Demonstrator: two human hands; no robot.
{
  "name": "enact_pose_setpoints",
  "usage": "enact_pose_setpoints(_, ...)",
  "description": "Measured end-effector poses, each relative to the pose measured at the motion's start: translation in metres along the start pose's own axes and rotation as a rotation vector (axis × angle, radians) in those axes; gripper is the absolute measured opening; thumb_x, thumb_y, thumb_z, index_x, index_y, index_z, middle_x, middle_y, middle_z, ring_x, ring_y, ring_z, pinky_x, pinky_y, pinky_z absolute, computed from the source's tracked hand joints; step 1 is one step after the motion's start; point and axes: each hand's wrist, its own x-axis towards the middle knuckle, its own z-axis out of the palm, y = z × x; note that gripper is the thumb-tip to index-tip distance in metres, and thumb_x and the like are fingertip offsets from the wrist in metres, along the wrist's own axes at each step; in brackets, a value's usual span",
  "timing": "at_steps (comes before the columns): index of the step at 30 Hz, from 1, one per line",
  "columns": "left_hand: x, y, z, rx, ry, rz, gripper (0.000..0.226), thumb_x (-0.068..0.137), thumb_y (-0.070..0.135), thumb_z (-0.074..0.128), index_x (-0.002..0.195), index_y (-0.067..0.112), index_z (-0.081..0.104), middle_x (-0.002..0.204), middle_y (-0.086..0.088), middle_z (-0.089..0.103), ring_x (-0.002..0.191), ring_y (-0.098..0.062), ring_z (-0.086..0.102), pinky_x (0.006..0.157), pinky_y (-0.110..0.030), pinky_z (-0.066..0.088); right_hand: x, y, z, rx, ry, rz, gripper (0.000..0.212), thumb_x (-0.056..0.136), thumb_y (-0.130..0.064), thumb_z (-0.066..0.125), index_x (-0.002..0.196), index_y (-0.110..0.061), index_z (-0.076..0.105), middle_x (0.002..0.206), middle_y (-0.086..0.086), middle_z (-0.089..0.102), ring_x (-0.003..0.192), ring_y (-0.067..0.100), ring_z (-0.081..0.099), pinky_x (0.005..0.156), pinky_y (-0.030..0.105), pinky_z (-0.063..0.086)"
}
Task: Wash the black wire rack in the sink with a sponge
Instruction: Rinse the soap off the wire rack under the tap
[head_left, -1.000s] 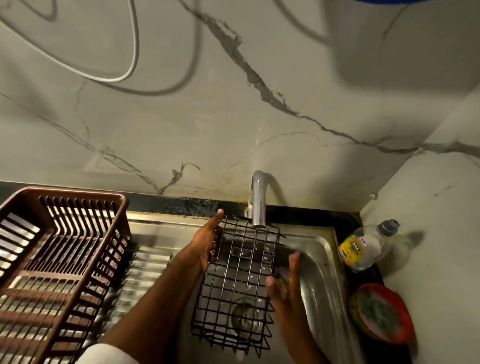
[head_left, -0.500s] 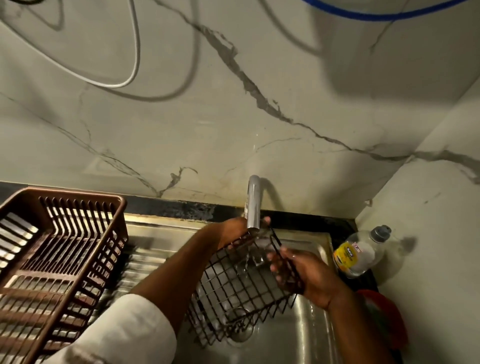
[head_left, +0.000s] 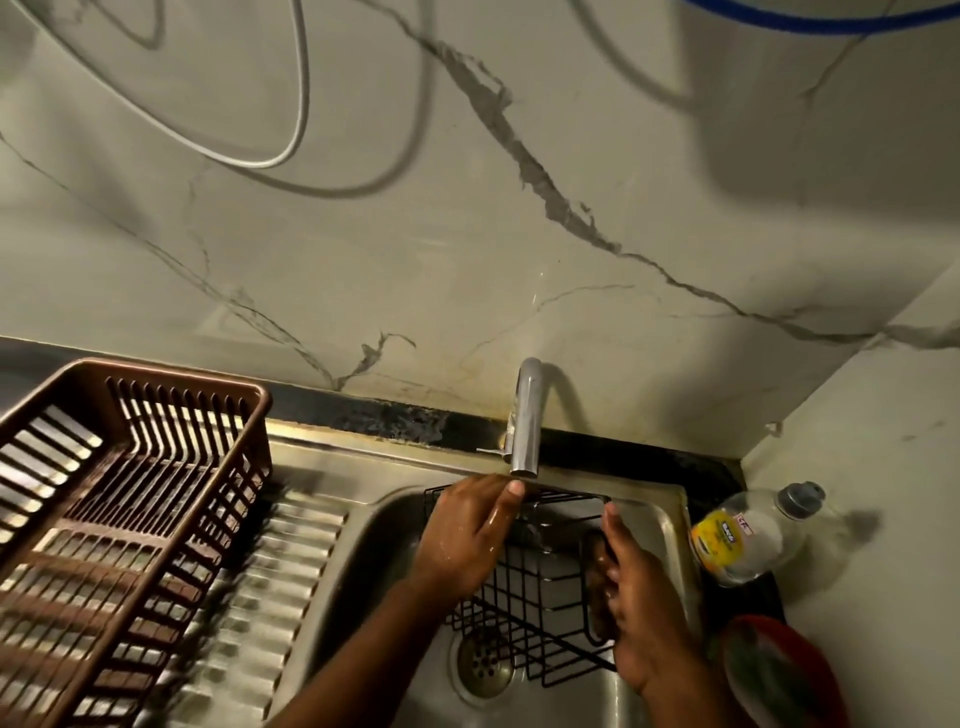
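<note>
The black wire rack (head_left: 540, 597) stands in the sink (head_left: 363, 551) under the tap (head_left: 525, 415), over the drain (head_left: 482, 662). Left hand (head_left: 467, 535) grasps its rim; right hand (head_left: 631, 587) grasps its side. Soap bottle (head_left: 748, 535) near right, brown drainer basket (head_left: 119, 519) left.

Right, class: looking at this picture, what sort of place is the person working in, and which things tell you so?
Most likely a home kitchen, at the sink. A steel sink with a tap sits beside a brown dish-drying basket, and a dish soap bottle stands nearby.
</note>
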Motion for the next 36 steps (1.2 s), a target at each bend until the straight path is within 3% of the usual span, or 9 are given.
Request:
enact_pose_setpoints(3,-0.004,-0.007,0.011,-0.074,0.235,-0.003,0.061,0.103,0.061,0.027,0.072,0.026,0.065,0.072,0.017,0.058,0.082,-0.004,0.056,0.067,-0.033,0.05,-0.011,0.0,0.001,-0.074,-0.033,-0.032,0.059,0.084,-0.071,0.048,0.064,-0.016,0.055,0.056,0.005,0.052,0.048,0.017,0.046,0.047,0.025,0.034)
enact_pose_setpoints(8,-0.012,0.011,0.022,0.034,0.258,0.164,0.059,0.107,0.05,0.029,0.054,0.032,0.044,0.049,0.014,0.044,0.062,-0.001,0.045,0.071,-0.019,0.032,-0.008,-0.012,-0.005,-0.22,0.036,-0.161,0.041,0.098,-0.05,0.05,0.093,-0.017,0.074,0.085,0.005,0.078,0.085,0.029,0.072,0.076,0.043,0.054)
enact_pose_setpoints(12,-0.009,0.029,0.029,0.031,0.258,0.309,0.044,0.106,0.037,0.042,0.065,0.032,0.058,0.054,0.015,0.051,0.059,-0.004,0.043,0.072,-0.02,0.03,-0.013,-0.02,-0.013,-0.161,0.05,-0.206,0.025,0.096,-0.033,0.062,0.093,-0.012,0.075,0.075,0.005,0.077,0.067,0.023,0.072,0.055,0.033,0.052)
enact_pose_setpoints(15,-0.008,0.035,0.026,0.091,0.206,0.328,0.03,0.104,0.048,0.042,0.082,0.034,0.057,0.072,0.022,0.049,0.078,-0.001,0.044,0.076,-0.026,0.034,-0.015,-0.016,-0.025,-0.088,0.129,-0.142,0.031,0.097,-0.023,0.055,0.084,-0.001,0.073,0.051,0.003,0.062,0.043,0.016,0.048,0.045,0.022,0.035)
enact_pose_setpoints(18,-0.008,0.034,0.017,0.246,0.07,0.406,0.033,0.101,0.056,0.037,0.115,0.036,0.061,0.111,0.016,0.062,0.108,-0.002,0.048,0.095,-0.03,0.035,-0.018,-0.012,-0.033,-0.043,0.18,-0.1,0.029,0.094,-0.019,0.055,0.081,0.002,0.07,0.04,-0.003,0.044,0.04,0.014,0.035,0.045,0.022,0.028)
enact_pose_setpoints(21,0.001,0.019,0.0,0.411,-0.097,0.302,0.053,0.103,0.062,0.019,0.14,0.042,0.051,0.154,0.016,0.042,0.138,-0.002,0.037,0.117,-0.035,0.025,-0.019,-0.007,-0.043,-0.001,0.226,-0.081,0.024,0.092,-0.015,0.057,0.08,0.001,0.07,0.04,-0.003,0.041,0.034,0.01,0.036,0.041,0.022,0.029)
enact_pose_setpoints(25,0.013,0.024,-0.006,0.415,-0.245,0.104,0.052,0.105,0.057,0.02,0.144,0.038,0.05,0.151,0.018,0.049,0.141,0.002,0.036,0.123,-0.043,0.024,-0.016,0.004,-0.043,-0.048,0.294,-0.118,0.026,0.092,-0.015,0.058,0.075,-0.003,0.074,0.042,0.003,0.044,0.04,0.019,0.043,0.043,0.027,0.037)
enact_pose_setpoints(31,0.031,0.052,-0.001,0.509,-0.567,0.157,0.052,0.106,0.054,0.023,0.154,0.037,0.033,0.166,0.012,0.025,0.154,-0.009,0.015,0.124,-0.041,0.01,-0.007,0.014,-0.032,-0.077,0.316,-0.165,0.031,0.096,-0.015,0.055,0.074,-0.006,0.075,0.073,0.02,0.066,0.053,0.031,0.057,0.048,0.03,0.044)
enact_pose_setpoints(36,0.057,0.027,-0.024,0.689,-0.699,-0.098,0.056,0.108,0.048,0.03,0.155,0.017,0.037,0.165,-0.014,0.026,0.153,-0.034,0.02,0.123,-0.046,0.02,-0.01,0.025,-0.051,-0.139,0.305,-0.237,0.029,0.094,-0.007,0.062,0.067,-0.006,0.073,0.044,0.006,0.051,0.045,0.022,0.044,0.04,0.026,0.037)
